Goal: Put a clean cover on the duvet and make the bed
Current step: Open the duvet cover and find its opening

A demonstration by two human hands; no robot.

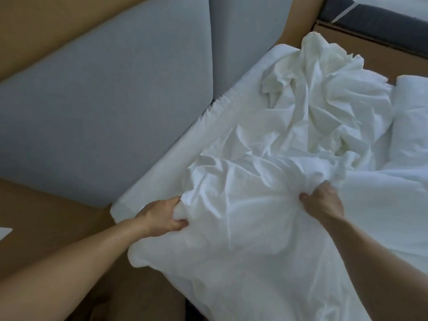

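A crumpled white duvet cover [250, 205] lies bunched over the bed [162, 172], its far end heaped up [324, 89] near the headboard side. My left hand [162, 216] grips a fold of the cover at the bed's left edge. About an arm's width to the right, my right hand [324, 202] pinches another gathered fold of the same fabric. Padded white bulk under my hands could be the duvet; I cannot tell it apart from the cover.
A grey upholstered panel [104, 100] runs along the bed's left side, framed by tan wood [46, 216]. A rolled white pillow or bedding [410, 117] lies at the right. A dark cushion [375, 17] sits at the top right corner.
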